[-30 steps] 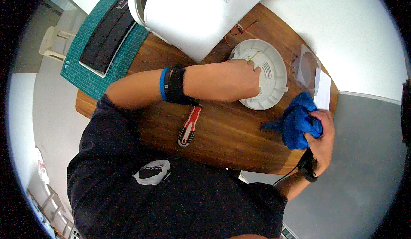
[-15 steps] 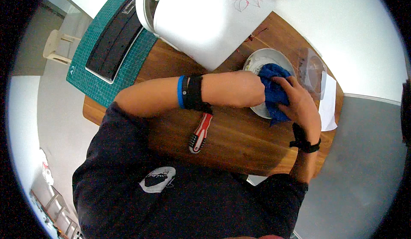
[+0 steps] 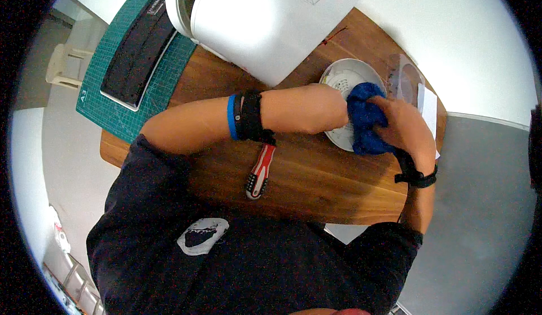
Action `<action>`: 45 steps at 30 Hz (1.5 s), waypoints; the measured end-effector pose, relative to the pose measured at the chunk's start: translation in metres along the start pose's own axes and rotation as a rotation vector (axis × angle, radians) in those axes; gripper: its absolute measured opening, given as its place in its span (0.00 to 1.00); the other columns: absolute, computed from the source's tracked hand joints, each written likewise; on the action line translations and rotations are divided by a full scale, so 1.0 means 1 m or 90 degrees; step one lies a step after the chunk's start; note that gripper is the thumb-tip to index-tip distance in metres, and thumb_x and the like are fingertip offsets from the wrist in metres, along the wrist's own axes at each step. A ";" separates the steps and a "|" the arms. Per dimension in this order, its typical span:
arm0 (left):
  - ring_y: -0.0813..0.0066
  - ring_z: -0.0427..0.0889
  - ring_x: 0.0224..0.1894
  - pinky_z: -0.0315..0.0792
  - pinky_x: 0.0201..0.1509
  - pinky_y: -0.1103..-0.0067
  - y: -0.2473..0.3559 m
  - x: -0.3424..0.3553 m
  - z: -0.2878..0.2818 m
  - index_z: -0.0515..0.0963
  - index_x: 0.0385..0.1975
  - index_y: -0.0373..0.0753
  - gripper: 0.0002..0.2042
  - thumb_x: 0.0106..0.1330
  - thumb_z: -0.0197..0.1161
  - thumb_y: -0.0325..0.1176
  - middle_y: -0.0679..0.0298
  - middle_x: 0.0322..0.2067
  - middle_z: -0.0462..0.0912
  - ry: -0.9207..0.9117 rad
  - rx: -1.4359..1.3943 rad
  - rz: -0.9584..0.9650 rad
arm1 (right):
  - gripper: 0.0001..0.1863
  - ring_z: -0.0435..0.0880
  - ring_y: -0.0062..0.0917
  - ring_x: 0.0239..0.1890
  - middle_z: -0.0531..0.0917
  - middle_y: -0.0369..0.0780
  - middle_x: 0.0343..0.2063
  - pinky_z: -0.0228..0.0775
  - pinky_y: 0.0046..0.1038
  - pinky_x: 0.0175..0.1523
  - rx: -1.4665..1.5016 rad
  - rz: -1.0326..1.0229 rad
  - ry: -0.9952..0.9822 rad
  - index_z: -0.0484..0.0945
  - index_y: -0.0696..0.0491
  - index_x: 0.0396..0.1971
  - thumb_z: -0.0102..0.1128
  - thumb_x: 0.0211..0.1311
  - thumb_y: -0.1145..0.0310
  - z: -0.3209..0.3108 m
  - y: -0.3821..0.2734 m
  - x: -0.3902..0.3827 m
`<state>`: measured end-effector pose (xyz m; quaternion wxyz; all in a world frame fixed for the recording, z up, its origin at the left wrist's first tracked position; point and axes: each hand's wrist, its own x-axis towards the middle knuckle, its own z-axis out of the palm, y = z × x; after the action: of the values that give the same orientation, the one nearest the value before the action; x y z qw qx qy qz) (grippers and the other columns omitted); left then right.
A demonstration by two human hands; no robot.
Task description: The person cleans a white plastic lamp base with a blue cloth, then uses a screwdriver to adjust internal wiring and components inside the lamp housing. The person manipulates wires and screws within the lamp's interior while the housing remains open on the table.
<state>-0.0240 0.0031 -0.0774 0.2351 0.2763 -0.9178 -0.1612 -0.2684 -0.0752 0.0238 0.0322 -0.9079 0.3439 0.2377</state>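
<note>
Here, between the hands [image 3: 319, 109] [image 3: 409, 126], blue cloth [image 3: 367, 117] partly covers the white dish [image 3: 343, 77].

Left hand [image 3: 326, 108]: fingertips apparently hidden.

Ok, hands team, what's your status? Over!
Right hand gripping blue cloth over round white piece. Left hand at the piece's left side, grip hidden. Cloth and hands block part of the piece.

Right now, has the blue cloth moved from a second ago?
Yes, the blue cloth moved left and forward across the table, over the round pale piece.
</note>
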 end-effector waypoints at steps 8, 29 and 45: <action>0.45 0.89 0.34 0.84 0.39 0.57 -0.005 0.002 0.005 0.83 0.24 0.35 0.07 0.61 0.63 0.32 0.48 0.26 0.85 0.025 -0.017 0.021 | 0.32 0.82 0.53 0.57 0.81 0.51 0.57 0.79 0.47 0.59 0.105 -0.050 0.210 0.76 0.47 0.65 0.72 0.58 0.71 -0.004 -0.011 0.026; 0.45 0.90 0.33 0.85 0.38 0.58 0.005 0.000 -0.007 0.83 0.26 0.33 0.08 0.64 0.61 0.29 0.47 0.27 0.86 0.008 0.013 0.010 | 0.26 0.88 0.47 0.47 0.83 0.45 0.51 0.84 0.46 0.50 0.019 -0.162 0.313 0.82 0.40 0.60 0.66 0.60 0.71 0.021 -0.028 0.029; 0.45 0.89 0.40 0.84 0.45 0.61 0.001 0.001 -0.007 0.83 0.28 0.36 0.05 0.63 0.61 0.28 0.49 0.31 0.87 -0.052 0.001 -0.001 | 0.33 0.83 0.52 0.59 0.81 0.49 0.62 0.80 0.46 0.62 0.052 -0.028 0.070 0.81 0.43 0.59 0.73 0.48 0.78 -0.014 -0.027 -0.002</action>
<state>-0.0213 0.0020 -0.0709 0.1970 0.2706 -0.9264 -0.1722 -0.2468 -0.0570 0.0347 0.0554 -0.9249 0.3343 0.1724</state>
